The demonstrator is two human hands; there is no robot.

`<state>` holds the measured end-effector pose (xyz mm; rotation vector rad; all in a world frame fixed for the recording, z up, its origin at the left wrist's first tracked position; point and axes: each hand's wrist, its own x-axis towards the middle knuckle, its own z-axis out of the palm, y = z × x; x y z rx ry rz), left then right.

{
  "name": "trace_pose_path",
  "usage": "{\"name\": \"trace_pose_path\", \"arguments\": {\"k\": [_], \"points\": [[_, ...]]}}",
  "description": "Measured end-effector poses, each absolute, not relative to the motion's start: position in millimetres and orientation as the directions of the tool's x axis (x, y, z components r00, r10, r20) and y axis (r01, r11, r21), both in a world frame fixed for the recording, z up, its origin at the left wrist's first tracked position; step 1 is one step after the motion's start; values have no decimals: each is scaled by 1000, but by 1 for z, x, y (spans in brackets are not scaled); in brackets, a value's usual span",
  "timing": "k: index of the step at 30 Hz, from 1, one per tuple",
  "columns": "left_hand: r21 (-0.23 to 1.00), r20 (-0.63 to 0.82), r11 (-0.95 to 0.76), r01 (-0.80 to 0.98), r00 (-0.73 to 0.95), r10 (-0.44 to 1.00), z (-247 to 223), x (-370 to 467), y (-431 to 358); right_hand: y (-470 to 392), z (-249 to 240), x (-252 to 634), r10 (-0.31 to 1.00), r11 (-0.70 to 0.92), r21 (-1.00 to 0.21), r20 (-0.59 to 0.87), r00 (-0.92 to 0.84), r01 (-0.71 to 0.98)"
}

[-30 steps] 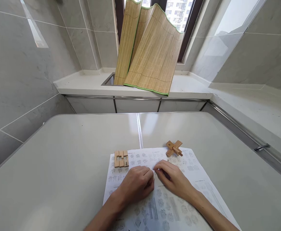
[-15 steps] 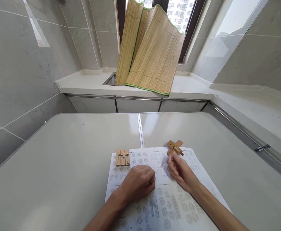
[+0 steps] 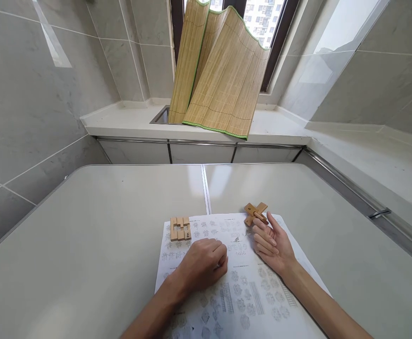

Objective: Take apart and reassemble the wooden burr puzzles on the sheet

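My left hand [image 3: 206, 263] rests on a printed sheet [image 3: 244, 278], its fingers curled into a fist with nothing showing in them. Up and left of that fist, on the sheet's far left corner, lies a flat group of small wooden puzzle pieces [image 3: 180, 235] marked 3. My right hand [image 3: 274, 245] lies palm up on the sheet, thumb out and fingers loosely bent, holding nothing. Just beyond its fingertips is a crossed wooden puzzle piece group [image 3: 251, 208] marked 2, at the sheet's far edge. Whether the fingertips touch it, I cannot tell.
A white table [image 3: 85, 245] with a seam down its middle carries the sheet. Behind it is a white counter [image 3: 128, 120] with a sink edge [image 3: 160, 116], where a bamboo mat [image 3: 227, 75] leans against the window. Tiled walls stand on both sides.
My right hand has rolled over to palm up, with the thumb lifted away, and shifted slightly right. My left hand and the wooden pieces stay in place.
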<state>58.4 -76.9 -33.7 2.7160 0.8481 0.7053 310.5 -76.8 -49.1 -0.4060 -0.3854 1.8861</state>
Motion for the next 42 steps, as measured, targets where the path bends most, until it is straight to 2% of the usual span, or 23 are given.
{"name": "trace_pose_path", "arguments": {"k": [9,13,16,19,21,24,26,29,31,35,39,42], "points": [[343,382,-812,472,719,580,-31,58,-77,-76,-46,307,937,-347,-526,-168,-305,-776],[353,409,-801,484,690,597,-29,58,-78,-81,-38,298,908,-403,-594,-166,-384,-696],[406,491,-768,495,591,640,-28,57,-79,-86,-35,293,863,-444,-686,-152,-482,-577],[507,586,-734,452,443,678,-25,55,-79,-91,-37,291,770,-486,-758,-136,-623,-435],[600,579,-708,372,409,706,-21,52,-78,-93,-41,291,675,-523,-778,-128,-726,-349],[758,441,-614,220,521,731,-12,49,-76,-97,-47,293,513,-592,-766,-116,-851,-252],[837,347,-532,127,628,696,-7,48,-77,-98,-49,294,411,-625,-759,-121,-903,-183],[889,292,-455,43,711,639,-1,49,-81,-100,-51,297,308,-646,-759,-163,-938,-80],[899,276,-435,45,714,644,-1,50,-84,-99,-51,298,291,-644,-763,-171,-941,-60],[879,302,-467,94,647,700,-7,51,-85,-97,-46,296,371,-576,-814,-176,-912,-77],[817,364,-550,173,586,725,-14,51,-81,-97,-35,290,638,-383,-921,-213,-740,-66],[751,411,-610,253,545,731,-18,53,-79,-98,-27,285,813,-219,-976,-173,-556,-17]]}}
